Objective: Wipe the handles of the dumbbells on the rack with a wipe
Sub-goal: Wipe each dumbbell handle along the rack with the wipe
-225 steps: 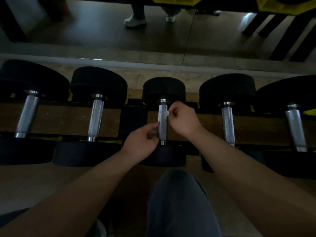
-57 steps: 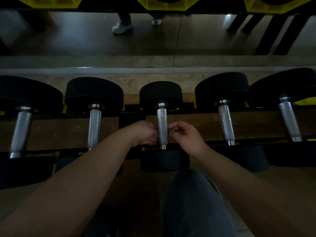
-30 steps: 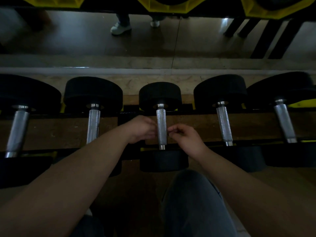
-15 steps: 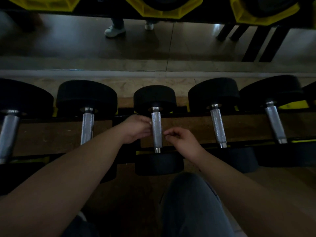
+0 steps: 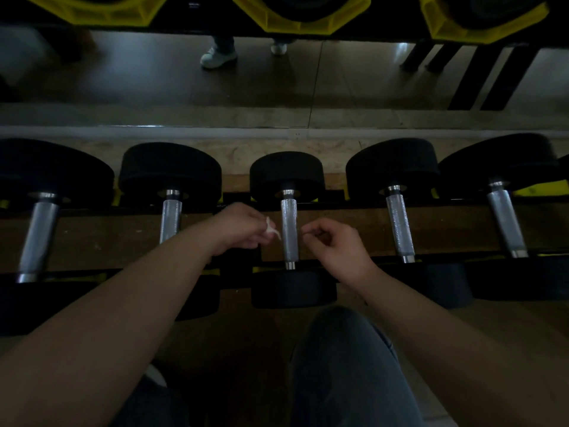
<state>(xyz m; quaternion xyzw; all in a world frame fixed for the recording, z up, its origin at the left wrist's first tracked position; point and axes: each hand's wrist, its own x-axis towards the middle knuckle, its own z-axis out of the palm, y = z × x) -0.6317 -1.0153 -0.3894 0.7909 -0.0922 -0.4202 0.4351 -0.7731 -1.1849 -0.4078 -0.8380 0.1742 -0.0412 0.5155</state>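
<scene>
Several black dumbbells lie side by side on a low rack, each with a knurled steel handle. The middle dumbbell's handle stands bare between my two hands. My left hand is just left of it, fingers pinched on a small white wipe that sticks out toward the handle without clearly touching it. My right hand hovers just right of the handle, fingers curled loosely, with nothing visible in it.
Neighbouring handles sit left and right of the middle one. A mirror behind the rack reflects the floor and a person's white shoes. Yellow rack saddles hang overhead. My knee is below the rack.
Both hands have drawn slightly away from the middle handle, leaving it uncovered. The white wipe now shows in my left fingers. The view has tilted up a little.
</scene>
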